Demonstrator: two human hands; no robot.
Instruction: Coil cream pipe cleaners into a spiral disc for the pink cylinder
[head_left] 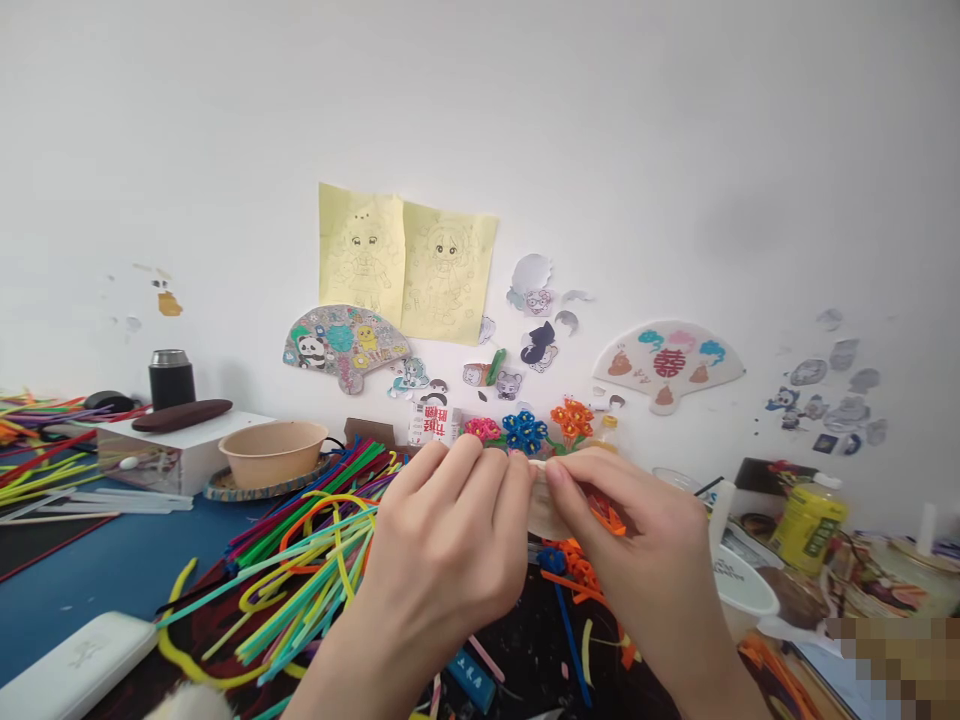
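Observation:
My left hand (454, 530) is raised over the table, back toward me, its fingers curled closed. Beside it my right hand (641, 510) pinches with thumb and index finger. The fingertips of both meet at a small pale bit that I cannot make out. Behind the fingertips shows part of a pale rounded thing (547, 515), mostly hidden. Beyond the hands stand a blue craft flower (525, 432), an orange one (572, 420) and a pink one (482, 429). Fuzzy pipe cleaners (300, 590) in green, yellow and turquoise lie left of my left hand.
A beige bowl (271, 455) sits on a woven mat at left, near a white box (187, 450) and a black flask (172, 380). A white case (82, 665) lies front left. Toward the right are a yellow bottle (806, 525) and a white tub (746, 585).

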